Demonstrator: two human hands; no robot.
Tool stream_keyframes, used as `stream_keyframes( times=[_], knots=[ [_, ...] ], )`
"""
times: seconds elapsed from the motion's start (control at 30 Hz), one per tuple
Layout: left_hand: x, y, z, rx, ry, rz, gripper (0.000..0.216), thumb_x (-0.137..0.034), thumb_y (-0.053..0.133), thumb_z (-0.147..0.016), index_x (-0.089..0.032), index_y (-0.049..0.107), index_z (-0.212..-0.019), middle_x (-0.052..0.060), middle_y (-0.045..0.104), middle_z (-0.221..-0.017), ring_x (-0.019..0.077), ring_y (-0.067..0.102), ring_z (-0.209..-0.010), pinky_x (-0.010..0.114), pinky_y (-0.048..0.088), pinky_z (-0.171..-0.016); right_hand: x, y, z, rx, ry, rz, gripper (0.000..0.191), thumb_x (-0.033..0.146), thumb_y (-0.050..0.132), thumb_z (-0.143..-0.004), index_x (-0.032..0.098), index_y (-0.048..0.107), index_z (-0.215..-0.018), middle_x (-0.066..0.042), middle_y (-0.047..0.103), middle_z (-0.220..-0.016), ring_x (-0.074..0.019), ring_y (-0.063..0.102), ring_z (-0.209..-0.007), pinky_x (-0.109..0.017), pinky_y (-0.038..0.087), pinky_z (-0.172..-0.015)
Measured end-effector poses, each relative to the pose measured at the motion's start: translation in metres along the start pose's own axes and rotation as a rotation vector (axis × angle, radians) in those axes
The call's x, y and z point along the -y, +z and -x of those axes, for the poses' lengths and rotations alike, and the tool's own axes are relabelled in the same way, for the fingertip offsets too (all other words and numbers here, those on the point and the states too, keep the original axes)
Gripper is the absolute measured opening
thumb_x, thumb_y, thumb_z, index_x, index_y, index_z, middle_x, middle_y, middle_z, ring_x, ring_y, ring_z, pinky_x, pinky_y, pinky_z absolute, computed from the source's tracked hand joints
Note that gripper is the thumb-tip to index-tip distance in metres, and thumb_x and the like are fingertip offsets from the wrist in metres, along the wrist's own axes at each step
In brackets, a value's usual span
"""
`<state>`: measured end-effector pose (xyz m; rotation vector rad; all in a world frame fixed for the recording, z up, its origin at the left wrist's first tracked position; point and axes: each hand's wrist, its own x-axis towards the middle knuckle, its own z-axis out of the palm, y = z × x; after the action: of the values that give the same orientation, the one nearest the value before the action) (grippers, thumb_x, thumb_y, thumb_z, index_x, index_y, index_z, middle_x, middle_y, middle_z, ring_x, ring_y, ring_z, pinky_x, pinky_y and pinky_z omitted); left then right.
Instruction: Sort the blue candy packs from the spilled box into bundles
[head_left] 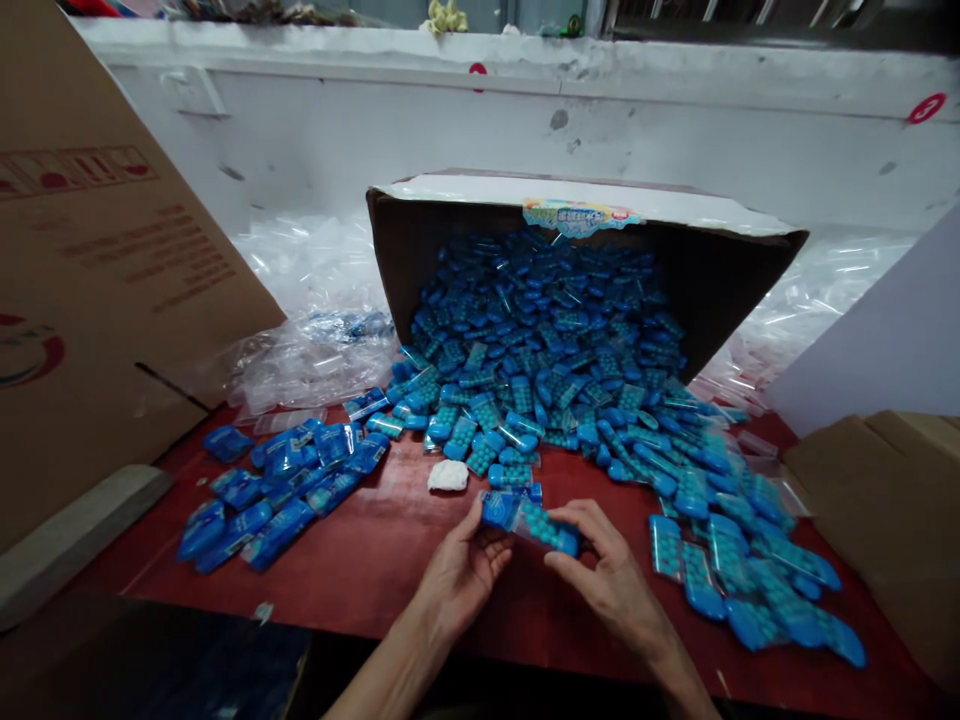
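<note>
My left hand (pixel 466 568) pinches a dark blue printed sleeve (pixel 499 510) between thumb and fingers, in front of the big pile. My right hand (pixel 604 565) grips the blue end of a small clear case of turquoise beads (pixel 541 524). The case's clear end meets the sleeve; how far it sits inside I cannot tell. A white lump (pixel 448 476) lies just beyond my left hand. Off to the left are several blue printed packs (pixel 289 490). Loose bead cases (pixel 724 575) lie to the right of my right hand.
An open carton (pixel 735 215) on its side spills a heap of bead cases (pixel 547 330) onto the red table (pixel 420 570). Clear plastic film (pixel 307 350) lies beside it. Brown cardboard boxes (pixel 97 330) flank the left and right. A pale bar (pixel 82 540) rests at the left edge.
</note>
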<state>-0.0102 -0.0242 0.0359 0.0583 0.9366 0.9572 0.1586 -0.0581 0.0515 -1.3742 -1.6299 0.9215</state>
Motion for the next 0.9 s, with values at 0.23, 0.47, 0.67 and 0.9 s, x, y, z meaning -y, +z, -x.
stream_keyframes(
  times=[0.23, 0.47, 0.67, 0.9],
  knots=[
    [0.003, -0.005, 0.0, 0.049, 0.047, 0.024, 0.026, -0.033, 0.057, -0.072, -0.015, 0.058, -0.089, 0.008, 0.066, -0.079, 0.0173, 0.062, -0.07, 0.026, 0.047, -0.06, 0.006, 0.001, 0.0, 0.021, -0.013, 0.123, 0.026, 0.022, 0.055, -0.071, 0.024, 0.055, -0.098, -0.003, 0.048, -0.093, -0.0161, 0.051, -0.081, -0.025, 0.044, -0.07],
    [0.003, -0.003, 0.002, 0.047, 0.037, -0.035, 0.028, -0.035, 0.057, -0.072, -0.014, 0.057, -0.091, 0.009, 0.066, -0.083, 0.0182, 0.063, -0.073, 0.026, 0.047, -0.06, 0.007, 0.004, 0.003, 0.02, -0.053, 0.228, 0.027, 0.021, 0.052, -0.074, 0.024, 0.053, -0.101, -0.005, 0.046, -0.095, -0.0175, 0.052, -0.083, -0.026, 0.045, -0.07],
    [0.006, -0.002, 0.004, 0.063, 0.139, -0.078, 0.023, -0.031, 0.059, -0.07, -0.015, 0.057, -0.088, 0.007, 0.067, -0.081, 0.0177, 0.062, -0.069, 0.027, 0.047, -0.059, 0.009, 0.006, 0.004, 0.008, -0.063, 0.245, 0.027, 0.022, 0.052, -0.074, 0.024, 0.052, -0.101, -0.005, 0.047, -0.094, -0.018, 0.053, -0.084, -0.027, 0.046, -0.072],
    [0.01, -0.001, 0.005, 0.124, 0.118, -0.068, 0.031, -0.036, 0.053, -0.074, -0.016, 0.056, -0.097, 0.008, 0.066, -0.086, 0.0182, 0.062, -0.074, 0.03, 0.048, -0.066, -0.008, 0.031, 0.012, -0.089, -0.104, 0.308, 0.029, 0.022, 0.048, -0.077, 0.024, 0.051, -0.106, -0.008, 0.048, -0.099, -0.0197, 0.056, -0.083, -0.027, 0.049, -0.064]
  ],
)
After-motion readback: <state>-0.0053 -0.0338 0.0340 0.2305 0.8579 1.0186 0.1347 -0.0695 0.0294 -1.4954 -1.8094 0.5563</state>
